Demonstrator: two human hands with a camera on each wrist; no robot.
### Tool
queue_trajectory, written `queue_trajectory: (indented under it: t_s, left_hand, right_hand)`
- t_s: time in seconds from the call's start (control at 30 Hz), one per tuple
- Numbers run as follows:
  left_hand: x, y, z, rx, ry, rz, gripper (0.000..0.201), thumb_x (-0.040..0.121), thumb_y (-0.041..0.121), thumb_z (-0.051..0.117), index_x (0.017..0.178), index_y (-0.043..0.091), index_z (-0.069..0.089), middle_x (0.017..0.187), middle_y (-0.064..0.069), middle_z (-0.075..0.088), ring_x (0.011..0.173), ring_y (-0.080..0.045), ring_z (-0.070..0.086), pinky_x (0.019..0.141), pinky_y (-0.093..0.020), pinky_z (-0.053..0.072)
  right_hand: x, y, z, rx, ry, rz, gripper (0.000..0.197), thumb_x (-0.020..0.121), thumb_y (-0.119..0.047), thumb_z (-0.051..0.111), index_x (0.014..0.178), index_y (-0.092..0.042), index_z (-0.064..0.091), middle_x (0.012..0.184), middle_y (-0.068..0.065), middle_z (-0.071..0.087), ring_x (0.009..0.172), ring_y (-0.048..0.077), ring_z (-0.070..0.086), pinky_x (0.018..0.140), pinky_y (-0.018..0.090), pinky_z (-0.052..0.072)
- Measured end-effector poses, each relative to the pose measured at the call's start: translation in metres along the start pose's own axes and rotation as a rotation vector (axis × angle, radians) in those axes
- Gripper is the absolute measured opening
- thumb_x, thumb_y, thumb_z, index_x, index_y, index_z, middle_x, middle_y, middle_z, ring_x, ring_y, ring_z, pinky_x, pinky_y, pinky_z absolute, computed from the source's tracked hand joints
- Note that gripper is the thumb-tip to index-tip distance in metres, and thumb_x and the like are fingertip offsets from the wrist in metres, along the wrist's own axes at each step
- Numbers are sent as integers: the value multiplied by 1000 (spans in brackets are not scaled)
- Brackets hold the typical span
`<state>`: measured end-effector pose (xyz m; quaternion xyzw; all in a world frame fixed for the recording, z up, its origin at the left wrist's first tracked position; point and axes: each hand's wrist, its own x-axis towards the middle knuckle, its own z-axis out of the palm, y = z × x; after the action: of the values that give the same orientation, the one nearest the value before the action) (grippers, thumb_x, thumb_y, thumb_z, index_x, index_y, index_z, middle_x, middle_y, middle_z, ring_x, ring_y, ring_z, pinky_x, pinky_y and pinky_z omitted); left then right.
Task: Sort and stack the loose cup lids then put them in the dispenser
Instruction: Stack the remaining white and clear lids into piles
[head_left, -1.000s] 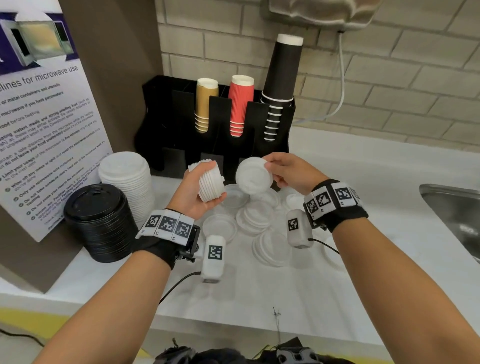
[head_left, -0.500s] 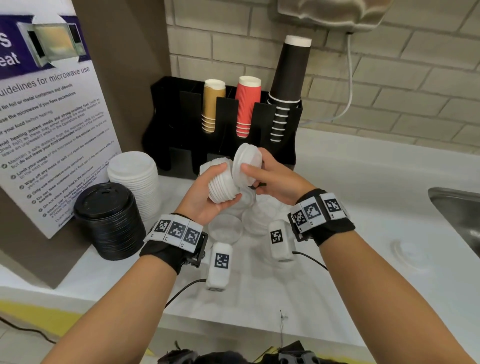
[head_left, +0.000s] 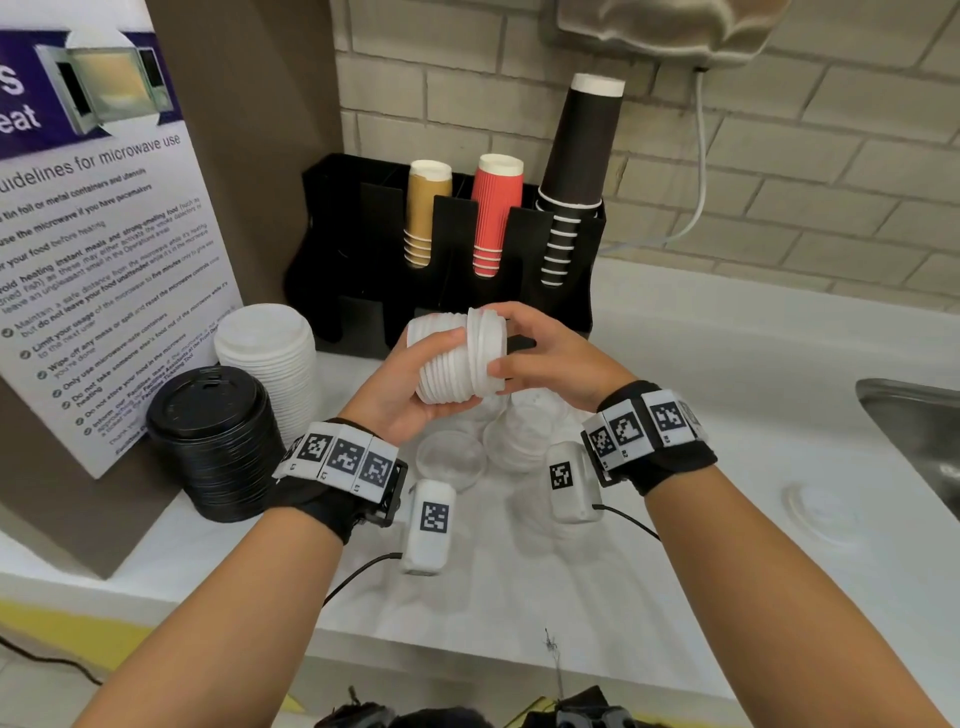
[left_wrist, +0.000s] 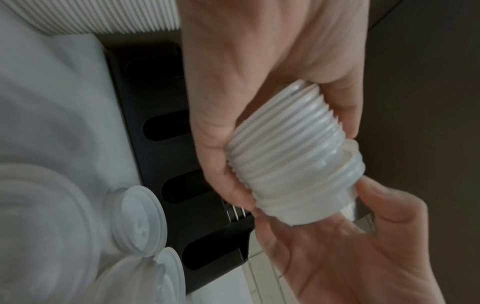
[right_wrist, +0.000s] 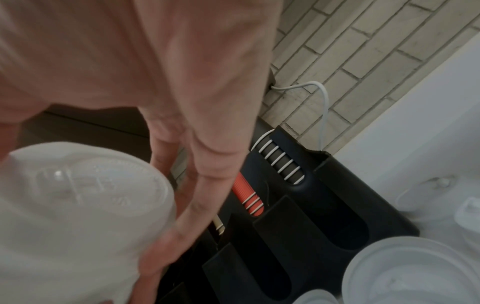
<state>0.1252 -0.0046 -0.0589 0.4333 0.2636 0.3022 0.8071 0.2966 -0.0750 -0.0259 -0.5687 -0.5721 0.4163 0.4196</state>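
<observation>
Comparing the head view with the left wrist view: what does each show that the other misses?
Only the head view shows the stack of black plastic lids, the red ribbed paper cups and the steel sink. Only the left wrist view shows the lower slots of the black plastic dispenser close up. Both show the left hand gripping the stack of translucent white lids and the right hand seating another lid.
</observation>
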Motion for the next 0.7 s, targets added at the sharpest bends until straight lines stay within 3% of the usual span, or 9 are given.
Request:
queue_trajectory:
  t_s: [0.1,0.17,0.3,0.47,0.6,0.7]
  left_hand:
    - [-1,-2,5,-5,8,18,76,77,33,73,143,18,39,139,-18,51,124,-37,54,76,-42,59]
    - [-2,-5,8,-27,19,34,74,77,32,69,143,18,38,140,-19,50,124,-38,54,82,-46,57]
    - [-2,-6,12,-41,35,55,75,76,30,74,141,17,39,139,-19,51,123,-37,55,91,-54,52]
    - [-3,-5,12,-55,63,78,74,76,28,74,141,17,40,140,-19,50,124,-37,54,85,-48,55]
    - [-6,-1,7,-52,62,33,79,72,28,73,143,17,39,142,-18,49,126,-36,52,76,-43,57]
    - [-8,-1,5,-35,37,22,77,75,30,74,143,17,40,142,-18,50,125,-36,53,78,-43,57]
  right_hand:
    - [-1,-2,0,-36,-2,-6,56,82,-9,70,130,-27,46,120,7,53,102,28,63,81,40,58]
    - [-3,-2,1,-50,-3,-17,56,81,-10,70,127,-30,45,119,7,54,97,28,66,80,40,59]
    - [-3,-3,3,-72,8,-29,54,80,-11,71,123,-32,47,116,6,56,98,27,66,80,38,59]
    - [-5,-6,3,-24,20,-49,54,80,-9,70,124,-30,49,115,7,58,96,20,67,75,29,56]
    - [-8,-8,-4,20,50,-64,56,82,-5,67,129,-29,50,120,8,56,97,21,65,85,47,56]
    - [-9,-10,-3,-18,-7,-60,60,82,-4,67,133,-30,50,125,6,55,104,24,64,88,46,55]
